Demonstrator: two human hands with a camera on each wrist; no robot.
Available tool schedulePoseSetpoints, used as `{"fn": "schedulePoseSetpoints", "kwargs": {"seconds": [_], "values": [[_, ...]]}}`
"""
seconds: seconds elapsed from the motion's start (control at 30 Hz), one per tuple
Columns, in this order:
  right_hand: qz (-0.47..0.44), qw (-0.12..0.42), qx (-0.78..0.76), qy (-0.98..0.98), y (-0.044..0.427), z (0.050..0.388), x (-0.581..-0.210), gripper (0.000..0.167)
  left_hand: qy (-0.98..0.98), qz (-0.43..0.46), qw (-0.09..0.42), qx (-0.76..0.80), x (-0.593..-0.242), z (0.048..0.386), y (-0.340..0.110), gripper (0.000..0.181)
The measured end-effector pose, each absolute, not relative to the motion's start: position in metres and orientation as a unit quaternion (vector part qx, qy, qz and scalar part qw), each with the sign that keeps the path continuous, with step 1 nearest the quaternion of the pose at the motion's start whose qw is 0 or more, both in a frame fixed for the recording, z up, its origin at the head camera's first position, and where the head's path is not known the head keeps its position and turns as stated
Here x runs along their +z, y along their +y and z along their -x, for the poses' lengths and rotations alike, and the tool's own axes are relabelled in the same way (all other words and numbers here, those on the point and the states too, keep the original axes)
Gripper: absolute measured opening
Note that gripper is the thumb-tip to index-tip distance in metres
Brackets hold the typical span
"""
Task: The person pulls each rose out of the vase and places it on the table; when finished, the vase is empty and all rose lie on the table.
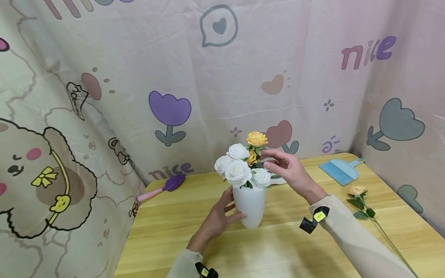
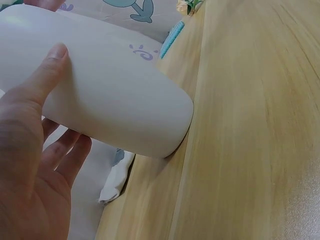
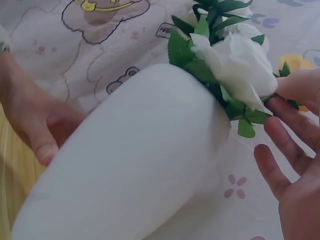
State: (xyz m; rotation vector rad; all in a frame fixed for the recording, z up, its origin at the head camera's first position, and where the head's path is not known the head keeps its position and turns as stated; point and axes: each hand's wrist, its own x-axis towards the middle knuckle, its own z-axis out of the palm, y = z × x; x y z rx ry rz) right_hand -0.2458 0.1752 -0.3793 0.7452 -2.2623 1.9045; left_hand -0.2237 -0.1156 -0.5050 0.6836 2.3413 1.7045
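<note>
A smooth white vase stands on the wooden table, tilted slightly in the head view. My left hand holds its side, thumb on the near face and fingers behind, as the left wrist view also shows. Several white roses fill the mouth of the vase. A yellow rose rises above them, with a darker yellow bloom just below. At the right of the bouquet, my right hand pinches a yellow rose's stem between thumb and index finger; in the right wrist view leaves partly hide the grip.
A peach rose with a long stem lies on the table's right side. Behind it is a light blue dustpan and brush. A purple trowel with a pink handle lies at the back left. Printed curtains enclose the table.
</note>
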Motion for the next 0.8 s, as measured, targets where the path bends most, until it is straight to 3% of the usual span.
{"fn": "schedulePoseSetpoints", "kwargs": {"seconds": [0.2, 0.37, 0.57, 0.8], "values": [[-0.269, 0.073, 0.701, -0.656, 0.173, 0.249, -0.378, 0.036, 0.789, -0.229, 0.076, 0.565, -0.505, 0.223, -0.114, 0.095], [-0.303, 0.114, 0.757, -0.567, 0.171, 0.251, -0.367, 0.045, 0.791, -0.23, 0.072, 0.562, -0.505, 0.223, -0.114, 0.095], [-0.324, 0.139, 0.72, -0.598, 0.169, 0.249, -0.364, 0.052, 0.794, -0.225, 0.069, 0.56, -0.506, 0.223, -0.115, 0.094], [-0.285, 0.193, 0.705, -0.62, 0.16, 0.249, -0.362, 0.06, 0.791, -0.216, 0.081, 0.566, -0.504, 0.223, -0.115, 0.094]]}}
